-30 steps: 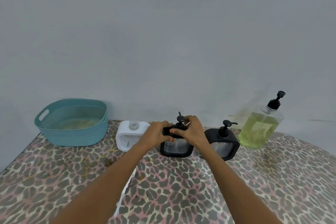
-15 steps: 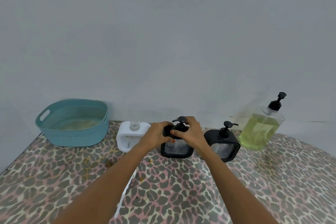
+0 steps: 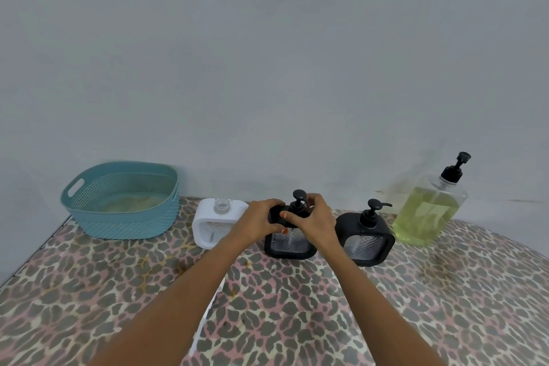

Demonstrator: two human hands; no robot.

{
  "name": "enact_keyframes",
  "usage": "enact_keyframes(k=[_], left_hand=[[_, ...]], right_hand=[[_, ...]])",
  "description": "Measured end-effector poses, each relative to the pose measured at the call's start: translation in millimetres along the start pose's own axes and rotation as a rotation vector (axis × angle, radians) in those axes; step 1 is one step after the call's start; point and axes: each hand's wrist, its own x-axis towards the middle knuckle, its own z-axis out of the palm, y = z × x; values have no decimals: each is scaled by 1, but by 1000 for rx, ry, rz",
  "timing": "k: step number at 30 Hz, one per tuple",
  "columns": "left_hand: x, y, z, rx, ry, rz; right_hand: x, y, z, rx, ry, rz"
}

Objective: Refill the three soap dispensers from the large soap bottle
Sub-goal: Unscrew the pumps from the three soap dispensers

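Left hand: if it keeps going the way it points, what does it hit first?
The left hand points right, onto the middle black dispenser it already grips. Past that comes the right hand at the pump; depth between them is unclear.

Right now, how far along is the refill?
Early. The white dispenser has its pump off, neck open. Both hands are on the middle black dispenser: left hand steadies it, right hand grips its pump. The right black dispenser and the large soap bottle remain capped; nothing visibly poured.
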Motion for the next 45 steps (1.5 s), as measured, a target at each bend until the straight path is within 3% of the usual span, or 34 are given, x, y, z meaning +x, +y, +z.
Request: enact_keyframes(k=[8,12,32,39,45], left_hand=[[-1,1,0,-3,2,-13],[-3,2,1,-16,-2,-18],[-9,19,-7,64,-73,-49],[-15,19,-7,19,-49,-42],[-21,16,-3,-17,-25,-33]], right_hand=[[-8,-5,-3,117,-38,8],[-6,0,1,19,53,-43],[-9,-81,-59,181,213,-270],[-31,-74,-67,98,173,-159],[-57,-26,-45,-37,-7,26]])
